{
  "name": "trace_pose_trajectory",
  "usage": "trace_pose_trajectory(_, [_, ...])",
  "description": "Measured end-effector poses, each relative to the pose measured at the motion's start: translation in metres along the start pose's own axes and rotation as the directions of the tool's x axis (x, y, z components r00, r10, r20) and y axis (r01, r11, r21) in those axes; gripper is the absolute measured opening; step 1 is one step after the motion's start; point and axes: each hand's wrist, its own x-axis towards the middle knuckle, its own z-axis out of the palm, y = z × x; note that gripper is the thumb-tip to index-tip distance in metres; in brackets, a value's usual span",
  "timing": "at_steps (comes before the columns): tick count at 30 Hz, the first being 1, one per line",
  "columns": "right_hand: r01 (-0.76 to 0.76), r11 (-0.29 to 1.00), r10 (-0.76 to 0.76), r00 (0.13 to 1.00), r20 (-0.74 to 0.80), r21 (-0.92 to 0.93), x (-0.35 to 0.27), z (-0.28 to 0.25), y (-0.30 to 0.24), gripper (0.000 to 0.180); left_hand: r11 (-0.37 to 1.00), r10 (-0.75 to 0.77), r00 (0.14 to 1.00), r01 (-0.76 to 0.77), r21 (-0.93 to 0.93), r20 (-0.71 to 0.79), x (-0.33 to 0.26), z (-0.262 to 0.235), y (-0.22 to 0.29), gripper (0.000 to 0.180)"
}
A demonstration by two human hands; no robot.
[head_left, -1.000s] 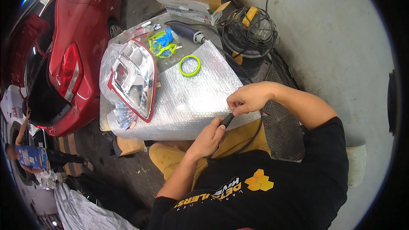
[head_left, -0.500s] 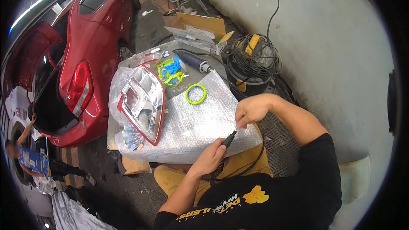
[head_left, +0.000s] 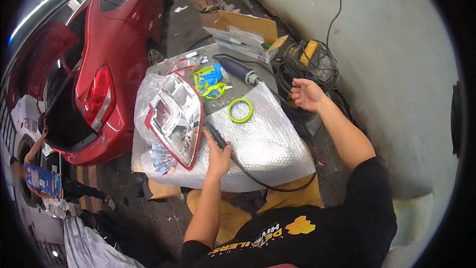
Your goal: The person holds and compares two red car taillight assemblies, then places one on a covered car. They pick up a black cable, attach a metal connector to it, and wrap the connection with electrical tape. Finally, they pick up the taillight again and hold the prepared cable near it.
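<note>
My left hand grips a slim black corded tool, its tip next to the red edge of a chrome tail light lying on a table covered in bubble wrap. The tool's black cable loops off the table's near edge. My right hand hovers open beyond the table's right corner, over a tangle of cables, holding nothing. A green ring of tape lies between the two hands. A dark heat gun rests at the far side.
A red car with its boot open stands left of the table. A cardboard box sits at the far edge, with green and blue strips beside it. Another person crouches at the far left. A pale wall runs along the right.
My left hand has carried the black tool forward to the tail light's edge. My right hand has let go, lifted off the table and swung out to the right, fingers spread.
</note>
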Motion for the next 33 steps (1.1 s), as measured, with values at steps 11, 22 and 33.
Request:
trace_pose_trajectory(11, [0.113,-0.323,-0.574,0.766,0.290,-0.940,0.201,0.083,-0.118,0.037,0.695,0.346,0.937,-0.292,0.657,0.051,0.013,0.020,-0.030,0.053])
trace_pose_trajectory(22, [-0.025,-0.341,-0.478,0.865,0.150,-0.940,0.169,0.120,-0.058,0.065,0.656,0.326,0.945,-0.233,0.718,0.009,0.004,0.018,-0.023,0.053])
trace_pose_trajectory(33, [-0.133,-0.268,-0.477,0.879,0.011,-0.954,0.214,0.119,-0.081,0.042,0.599,0.362,0.932,-0.250,0.760,0.021,0.007,0.025,-0.018,0.053])
